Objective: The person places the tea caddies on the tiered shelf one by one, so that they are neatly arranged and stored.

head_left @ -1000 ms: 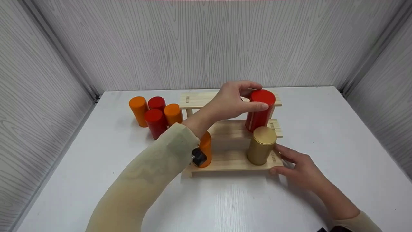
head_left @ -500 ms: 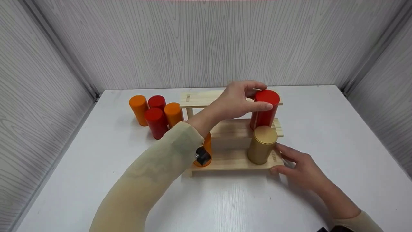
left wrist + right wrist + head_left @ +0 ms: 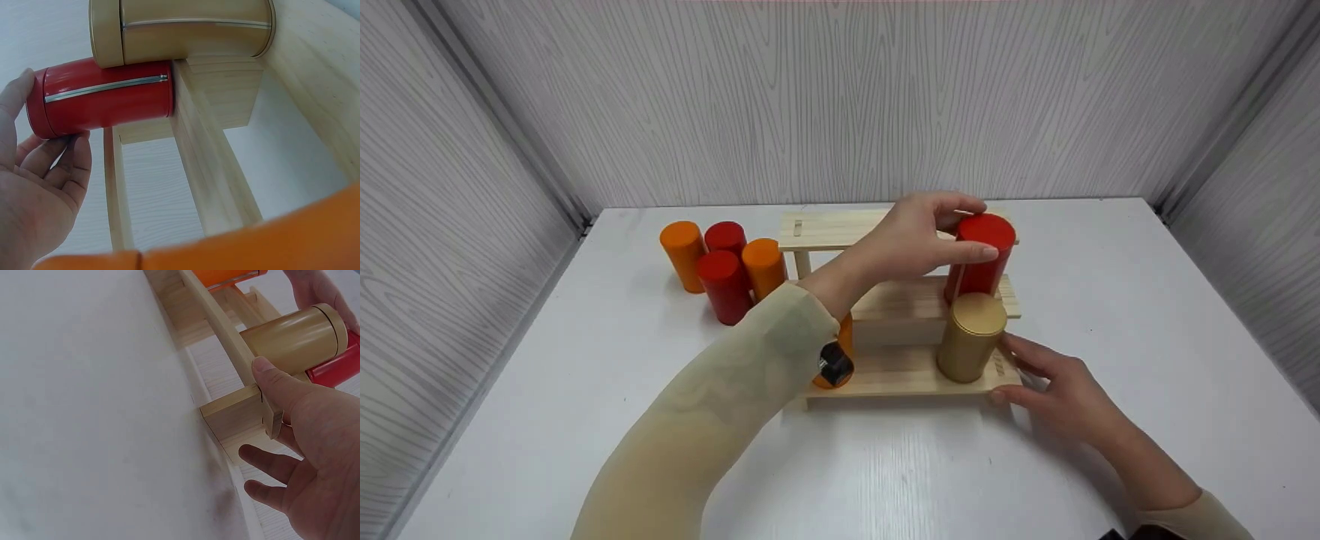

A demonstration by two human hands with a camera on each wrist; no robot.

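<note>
The red canister [image 3: 979, 276] is held roughly upright at the right end of the middle shelf [image 3: 900, 300], beyond the gold canister [image 3: 969, 345], its top pinched by the left hand [image 3: 916, 236]. The wooden rack [image 3: 896, 371] is gripped at its near right corner by the right hand [image 3: 1059, 391]. Seemingly stiff, light and slick, the canister is probably best grasped around its upper sides.

"What is showing on the left?"
"A long, pale cream-yellow left sleeve [image 3: 682, 435] is covering the limb, its mottled sage-green patch fading toward the elbow; a blocky black wrist camera [image 3: 835, 366] is jutting out."
"And on the right?"
"A beige right sleeve [image 3: 1196, 517] is showing, black gear [image 3: 1156, 533] partly appearing alongside. The left hand [image 3: 911, 236] and right hand [image 3: 1057, 394] are showing bare."
</note>
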